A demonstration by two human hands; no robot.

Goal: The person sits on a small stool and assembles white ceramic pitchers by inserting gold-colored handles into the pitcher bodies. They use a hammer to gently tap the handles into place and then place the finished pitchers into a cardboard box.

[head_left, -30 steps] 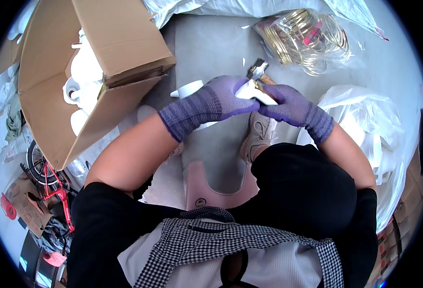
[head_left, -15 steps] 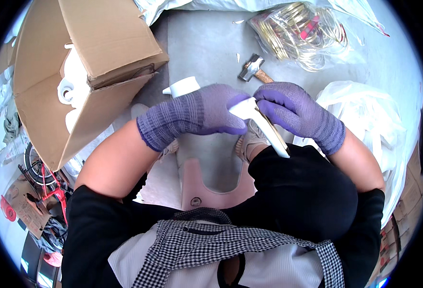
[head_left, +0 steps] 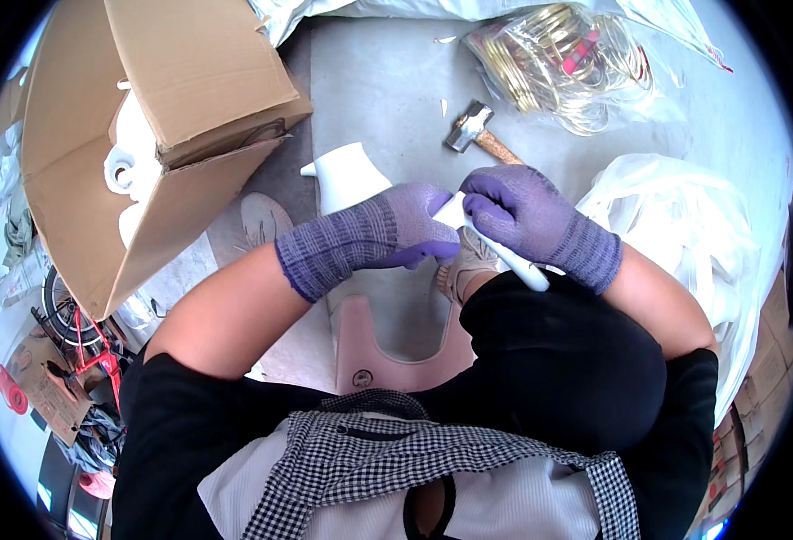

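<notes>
My left hand [head_left: 423, 225], in a purple-grey glove, is closed around the wide end of a slim white handle-like piece [head_left: 515, 261]. Its long narrow end slants down toward my right knee. The gloved fingers of my right hand [head_left: 515, 211] are curled and press on the same piece near its bend. Just beyond my left hand is a white vessel-like body [head_left: 349, 171] with a small pointed tip at its left. My left hand hides whether that body joins the handle-like piece.
A cardboard box [head_left: 207, 63] holding white parts [head_left: 135, 153] stands at the left. A hammer [head_left: 479, 130] lies ahead, near a clear bag of gold-coloured hoops [head_left: 567, 67]. White plastic bags [head_left: 675, 216] are at the right. A pink stool [head_left: 360, 360] is under me.
The white piece has turned, so its gold-coloured edge no longer shows. My left hand has shifted slightly right and down, and more of the white vessel-like body shows.
</notes>
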